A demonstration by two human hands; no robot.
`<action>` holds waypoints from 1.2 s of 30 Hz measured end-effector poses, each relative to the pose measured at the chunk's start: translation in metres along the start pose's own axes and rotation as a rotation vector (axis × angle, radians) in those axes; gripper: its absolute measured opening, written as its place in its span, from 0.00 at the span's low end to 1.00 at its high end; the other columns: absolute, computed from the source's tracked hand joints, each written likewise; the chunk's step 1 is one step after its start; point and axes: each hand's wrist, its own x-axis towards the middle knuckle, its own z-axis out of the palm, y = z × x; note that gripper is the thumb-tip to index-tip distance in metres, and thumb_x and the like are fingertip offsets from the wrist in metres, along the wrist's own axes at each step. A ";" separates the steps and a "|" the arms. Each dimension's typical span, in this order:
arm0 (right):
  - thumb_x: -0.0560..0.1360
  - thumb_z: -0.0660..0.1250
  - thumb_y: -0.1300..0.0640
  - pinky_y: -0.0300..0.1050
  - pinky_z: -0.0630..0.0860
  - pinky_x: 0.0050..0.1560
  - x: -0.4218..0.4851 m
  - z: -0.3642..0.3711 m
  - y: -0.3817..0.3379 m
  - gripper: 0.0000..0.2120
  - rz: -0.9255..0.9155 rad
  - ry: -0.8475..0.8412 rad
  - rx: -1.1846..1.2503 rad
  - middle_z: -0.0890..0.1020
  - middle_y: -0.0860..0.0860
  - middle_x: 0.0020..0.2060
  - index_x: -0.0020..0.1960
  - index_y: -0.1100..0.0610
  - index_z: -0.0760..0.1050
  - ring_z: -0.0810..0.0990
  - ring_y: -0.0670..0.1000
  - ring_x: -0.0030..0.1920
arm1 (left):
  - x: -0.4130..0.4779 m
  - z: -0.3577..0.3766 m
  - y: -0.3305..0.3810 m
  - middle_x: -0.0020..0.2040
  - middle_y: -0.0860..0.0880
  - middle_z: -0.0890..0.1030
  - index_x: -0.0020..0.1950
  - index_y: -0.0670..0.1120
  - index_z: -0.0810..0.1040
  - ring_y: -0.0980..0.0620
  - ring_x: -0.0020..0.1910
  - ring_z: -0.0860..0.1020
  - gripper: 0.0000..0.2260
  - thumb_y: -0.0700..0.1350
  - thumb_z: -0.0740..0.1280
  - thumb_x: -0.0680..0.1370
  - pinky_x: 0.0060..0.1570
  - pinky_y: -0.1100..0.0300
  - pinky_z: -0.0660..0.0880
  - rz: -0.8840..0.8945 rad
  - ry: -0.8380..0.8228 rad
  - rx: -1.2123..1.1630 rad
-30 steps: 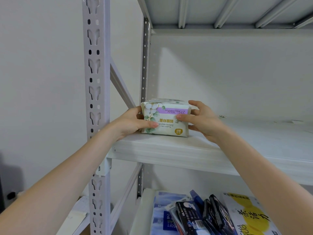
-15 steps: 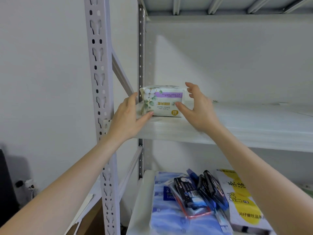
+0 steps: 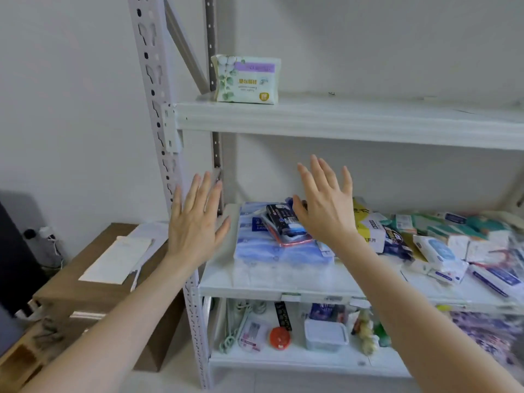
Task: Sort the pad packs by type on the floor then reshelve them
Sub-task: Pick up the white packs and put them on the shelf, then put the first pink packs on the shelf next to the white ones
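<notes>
A white and green pad pack (image 3: 246, 79) with a purple band stands alone at the left end of the upper shelf (image 3: 340, 120), close to the rear post. My left hand (image 3: 195, 222) and my right hand (image 3: 326, 205) hover well below it, in front of the middle shelf, fingers spread and holding nothing. Neither hand touches the pack. On the middle shelf (image 3: 272, 282) lie a blue pack (image 3: 272, 248), dark packs (image 3: 286, 222) on top of it, and a yellow and white pack (image 3: 368, 231) partly hidden behind my right wrist.
The grey slotted upright (image 3: 158, 109) stands left of my hands. Several teal, white and blue packs (image 3: 453, 245) crowd the middle shelf's right side. The bottom shelf holds a clear box (image 3: 326, 334), an orange round item (image 3: 280, 338) and hangers. A brown table (image 3: 93, 279) with papers sits at left.
Both hands let go of the pad pack and dropped away from the upper shelf, fingers spreading. The view tilted down, so the middle and bottom shelves now show.
</notes>
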 end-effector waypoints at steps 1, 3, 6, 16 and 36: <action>0.78 0.59 0.47 0.66 0.52 0.72 -0.016 0.003 0.002 0.28 -0.003 -0.029 -0.012 0.62 0.60 0.75 0.75 0.58 0.62 0.61 0.58 0.75 | -0.014 0.003 0.009 0.78 0.41 0.58 0.76 0.41 0.61 0.44 0.78 0.54 0.30 0.58 0.53 0.79 0.75 0.42 0.46 0.026 -0.013 -0.001; 0.78 0.59 0.47 0.66 0.53 0.72 -0.046 0.010 0.007 0.28 -0.009 -0.086 -0.035 0.63 0.59 0.75 0.74 0.58 0.63 0.61 0.58 0.75 | -0.040 0.009 0.029 0.77 0.40 0.61 0.75 0.41 0.63 0.43 0.77 0.57 0.29 0.57 0.55 0.79 0.74 0.43 0.46 0.067 -0.047 -0.008; 0.78 0.58 0.45 0.64 0.52 0.73 -0.087 0.022 0.015 0.30 0.005 -0.175 -0.068 0.62 0.58 0.75 0.76 0.56 0.60 0.61 0.57 0.75 | -0.071 0.016 0.056 0.77 0.40 0.61 0.76 0.42 0.64 0.42 0.77 0.57 0.29 0.56 0.62 0.79 0.74 0.44 0.43 0.093 -0.139 -0.005; 0.79 0.55 0.44 0.64 0.45 0.74 -0.192 0.037 0.055 0.30 0.065 -0.371 -0.041 0.57 0.56 0.77 0.77 0.54 0.54 0.54 0.56 0.77 | -0.143 0.036 0.137 0.77 0.41 0.61 0.76 0.44 0.64 0.43 0.77 0.57 0.30 0.58 0.62 0.78 0.75 0.41 0.49 0.130 -0.323 -0.021; 0.79 0.54 0.43 0.58 0.43 0.75 -0.520 0.098 0.154 0.30 -0.039 -0.892 0.241 0.57 0.52 0.78 0.78 0.52 0.53 0.53 0.52 0.77 | -0.409 0.038 0.353 0.71 0.40 0.71 0.71 0.43 0.72 0.41 0.72 0.68 0.32 0.57 0.72 0.71 0.71 0.39 0.59 -0.140 -0.692 -0.098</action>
